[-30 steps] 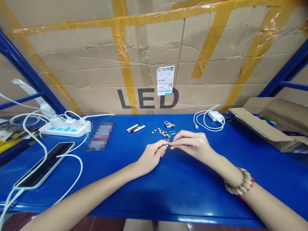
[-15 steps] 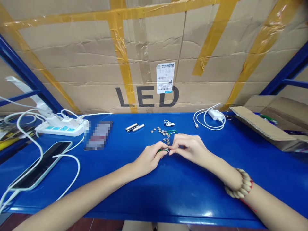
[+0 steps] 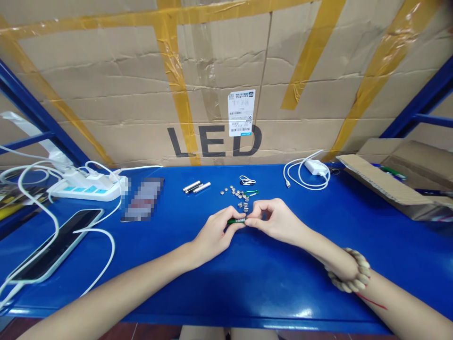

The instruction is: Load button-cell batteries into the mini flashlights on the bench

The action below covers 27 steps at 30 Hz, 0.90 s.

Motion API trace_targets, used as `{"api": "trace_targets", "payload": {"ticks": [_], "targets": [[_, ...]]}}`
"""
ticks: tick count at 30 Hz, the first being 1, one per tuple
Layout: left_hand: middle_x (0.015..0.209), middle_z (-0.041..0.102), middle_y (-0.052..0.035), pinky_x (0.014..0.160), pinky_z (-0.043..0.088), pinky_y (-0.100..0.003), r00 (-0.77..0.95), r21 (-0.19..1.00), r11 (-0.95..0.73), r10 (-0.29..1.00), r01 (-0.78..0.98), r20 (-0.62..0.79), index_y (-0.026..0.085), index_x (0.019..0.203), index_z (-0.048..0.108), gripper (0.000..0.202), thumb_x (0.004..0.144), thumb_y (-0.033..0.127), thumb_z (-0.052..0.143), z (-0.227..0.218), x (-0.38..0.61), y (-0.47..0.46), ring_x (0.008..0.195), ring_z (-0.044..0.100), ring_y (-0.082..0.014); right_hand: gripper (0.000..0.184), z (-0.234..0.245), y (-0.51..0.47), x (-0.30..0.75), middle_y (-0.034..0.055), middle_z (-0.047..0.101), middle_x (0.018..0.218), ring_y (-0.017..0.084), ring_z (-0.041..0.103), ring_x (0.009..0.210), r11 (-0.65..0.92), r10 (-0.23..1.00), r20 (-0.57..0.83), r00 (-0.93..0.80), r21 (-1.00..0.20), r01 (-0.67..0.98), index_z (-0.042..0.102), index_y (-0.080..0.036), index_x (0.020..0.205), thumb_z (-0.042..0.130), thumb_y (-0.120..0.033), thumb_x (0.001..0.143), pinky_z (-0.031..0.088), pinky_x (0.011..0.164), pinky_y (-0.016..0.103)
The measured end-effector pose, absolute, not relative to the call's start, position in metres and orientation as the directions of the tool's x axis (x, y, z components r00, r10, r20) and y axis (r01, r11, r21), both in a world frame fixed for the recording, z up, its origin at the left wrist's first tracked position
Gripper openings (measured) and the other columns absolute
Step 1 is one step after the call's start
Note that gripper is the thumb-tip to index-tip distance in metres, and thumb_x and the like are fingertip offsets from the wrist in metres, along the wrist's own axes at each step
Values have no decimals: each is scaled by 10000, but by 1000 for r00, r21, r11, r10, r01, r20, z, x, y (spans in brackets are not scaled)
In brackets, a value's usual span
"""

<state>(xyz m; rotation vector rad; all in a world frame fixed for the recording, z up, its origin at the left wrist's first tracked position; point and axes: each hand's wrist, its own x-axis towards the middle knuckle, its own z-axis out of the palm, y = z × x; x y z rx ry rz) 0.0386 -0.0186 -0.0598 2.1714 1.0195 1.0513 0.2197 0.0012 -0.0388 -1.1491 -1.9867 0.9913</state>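
My left hand (image 3: 214, 233) is closed around a small green metal tube (image 3: 236, 221), held level just above the table with its right end sticking out between thumb and forefinger. At that end, the thumb and forefinger of my right hand (image 3: 281, 221) are pinched together; what lies between them is too small to make out. Just beyond my hands lie several small silver button cells (image 3: 239, 194), some loose and some in a short row. A green carabiner (image 3: 252, 193) rests beside them, with a white clip (image 3: 247, 180) farther back. Silver tubes (image 3: 201, 188) lie to the left.
On the left are a blurred-out flat item (image 3: 143, 198), a phone (image 3: 58, 245) on a white cable and a power strip (image 3: 90, 190). A charger (image 3: 316, 167) and an open cardboard box (image 3: 385, 184) stand right. A big carton (image 3: 219, 71) walls the back of the blue table (image 3: 283, 283).
My right fingertips have closed up against the tube's end, where a small silver piece showed before. The whole view has shifted slightly.
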Motion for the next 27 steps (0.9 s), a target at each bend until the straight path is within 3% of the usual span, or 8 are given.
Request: {"api": "trace_targets", "payload": {"ticks": [4,9,15,21,27], "targets": [[843,620,-36,691,472,-222,414,654,-626,777,425,475,154,807,488,89,861,223,467,-60,39,-19,783,600,-133,325,-37,-1,215,24,544,523,79,442,457,136,917,-1,-399,-939,315,531,-119,555,687,-398,615,315,431,195],[808,611,-26,707,464,-210,406,555,-694,719,459,564,155,811,503,76,868,193,470,-62,39,-20,785,593,-125,367,-33,-3,212,-1,484,440,67,427,384,30,926,-76,-369,-962,273,508,-122,534,714,-425,565,293,379,179],[847,619,-32,729,471,-216,407,551,-695,718,462,565,157,866,531,84,878,200,460,-60,39,-20,828,598,-131,388,-27,-3,212,-8,477,417,60,412,360,-40,932,-129,-340,-965,258,517,-121,518,765,-418,492,307,356,175],[1028,622,-45,804,472,-240,407,562,-682,730,468,549,179,1072,549,213,876,205,469,-58,40,-19,917,588,-140,368,-28,2,216,-8,496,436,50,410,381,-63,917,-152,-369,-968,242,549,-110,559,759,-411,535,319,381,165],[946,641,-41,791,464,-234,414,561,-685,728,465,546,161,1026,583,189,867,212,494,-58,41,-18,866,586,-140,339,-26,5,221,-13,496,448,40,406,410,-95,903,-175,-393,-972,216,546,-101,550,771,-354,545,307,400,152]]}}
